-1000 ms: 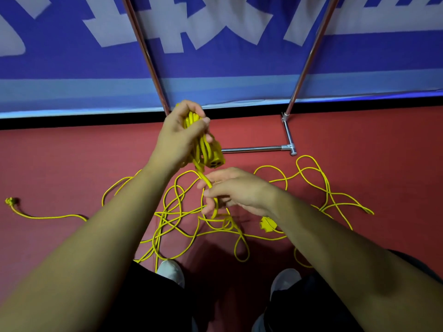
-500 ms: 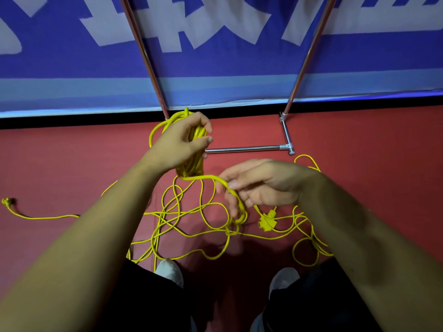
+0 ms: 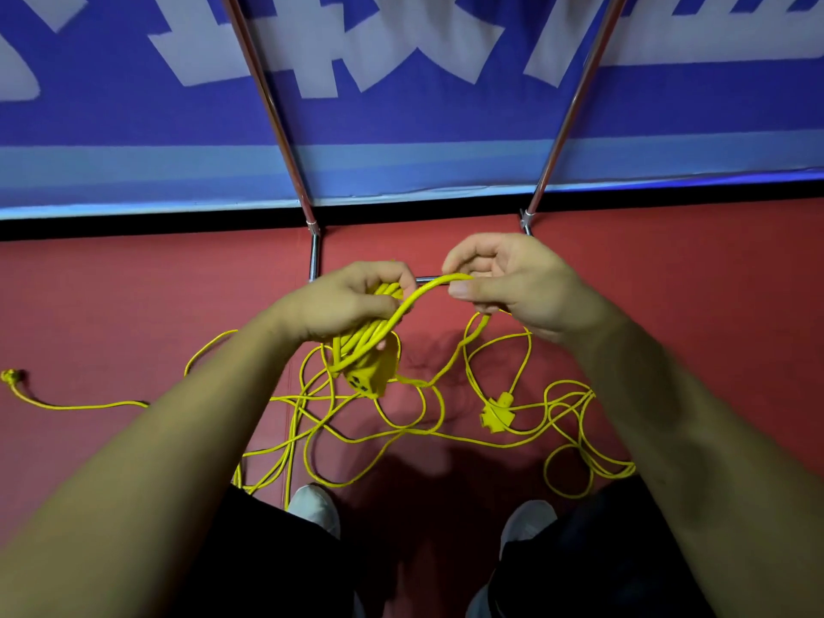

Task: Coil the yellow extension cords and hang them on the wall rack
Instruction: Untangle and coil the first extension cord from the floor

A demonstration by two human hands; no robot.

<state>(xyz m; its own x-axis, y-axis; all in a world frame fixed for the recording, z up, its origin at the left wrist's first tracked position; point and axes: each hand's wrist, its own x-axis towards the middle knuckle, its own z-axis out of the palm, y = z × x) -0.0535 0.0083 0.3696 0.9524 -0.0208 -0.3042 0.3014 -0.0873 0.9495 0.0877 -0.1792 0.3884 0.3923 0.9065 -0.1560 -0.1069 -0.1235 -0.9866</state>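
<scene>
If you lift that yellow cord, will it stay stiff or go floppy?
Probably floppy: the yellow cord bends softly between the left hand and right hand and sprawls in loose loops on the floor. Its socket block hangs under the coil, so it may swing.

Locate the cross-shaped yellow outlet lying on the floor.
Head view: the cross-shaped outlet lies on the red floor, right of centre, below the right hand and right of the socket block hanging under the left hand.
</scene>
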